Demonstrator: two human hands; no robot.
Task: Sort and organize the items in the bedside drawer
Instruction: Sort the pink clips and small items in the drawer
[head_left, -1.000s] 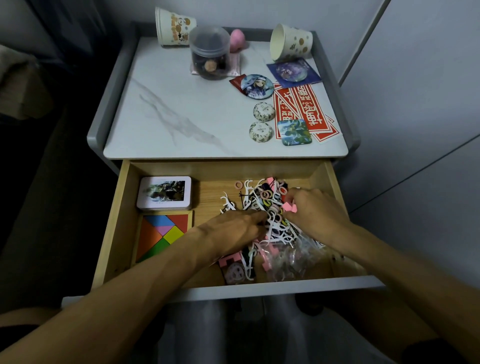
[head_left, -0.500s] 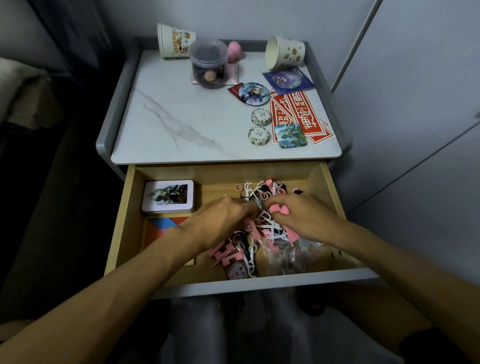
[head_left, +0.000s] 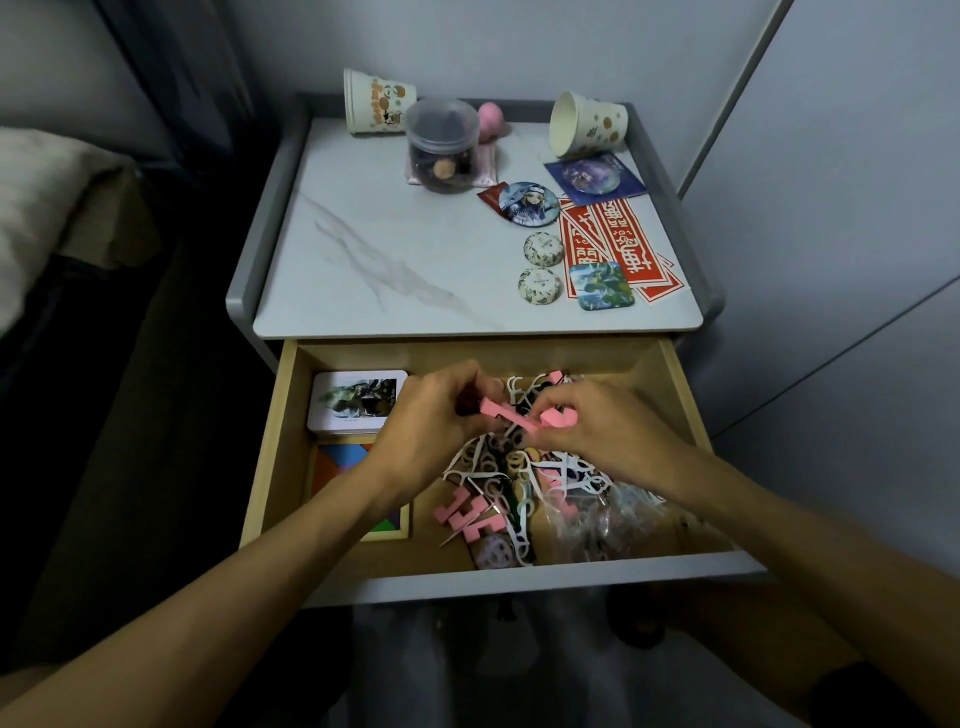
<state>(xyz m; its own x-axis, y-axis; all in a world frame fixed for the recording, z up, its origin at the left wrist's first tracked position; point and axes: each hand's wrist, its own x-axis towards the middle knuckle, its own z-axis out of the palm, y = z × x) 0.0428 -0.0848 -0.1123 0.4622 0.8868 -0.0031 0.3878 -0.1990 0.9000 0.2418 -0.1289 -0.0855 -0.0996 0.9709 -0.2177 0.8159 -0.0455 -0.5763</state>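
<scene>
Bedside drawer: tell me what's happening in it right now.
A person is sorting the open drawer. The left hand and right hand each pinch pink plastic pieces, held just above a tangled pile of white picks and small rings. More pink pieces lie at the pile's near edge. A tin and a coloured puzzle sit at the drawer's left.

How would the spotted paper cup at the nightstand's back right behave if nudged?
The spotted cup lies on its side, so it would probably roll, likely in a curve since it tapers. It looks like thin paper and empty, so probably light and easy to crush. The raised grey rim beside it would likely stop it.
</scene>
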